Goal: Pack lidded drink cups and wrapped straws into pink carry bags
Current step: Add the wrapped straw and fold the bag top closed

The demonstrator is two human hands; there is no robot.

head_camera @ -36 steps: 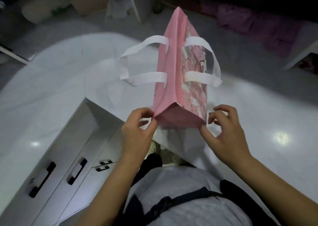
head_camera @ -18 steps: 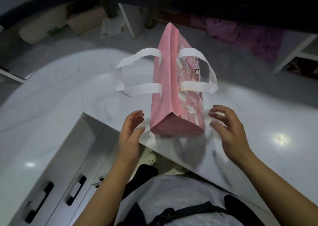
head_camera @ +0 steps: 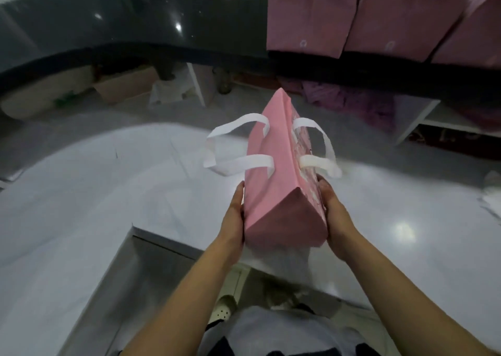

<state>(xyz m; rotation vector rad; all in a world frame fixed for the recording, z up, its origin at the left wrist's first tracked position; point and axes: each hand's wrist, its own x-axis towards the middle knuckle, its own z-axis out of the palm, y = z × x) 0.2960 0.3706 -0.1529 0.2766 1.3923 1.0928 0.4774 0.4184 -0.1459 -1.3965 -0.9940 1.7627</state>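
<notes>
Over white counter (head_camera: 108, 192) — 2 hands (head_camera: 233, 214) (head_camera: 336, 220) press pink bag (head_camera: 273, 182)

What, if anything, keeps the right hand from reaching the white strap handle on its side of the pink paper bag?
Probably nothing, so yes: the right hand presses the pink bag beside the white strap handle, nothing between.

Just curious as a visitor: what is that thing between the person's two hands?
A pink carry bag with white handles, seen in the head view. The left hand and the right hand press flat against its two sides.
</notes>
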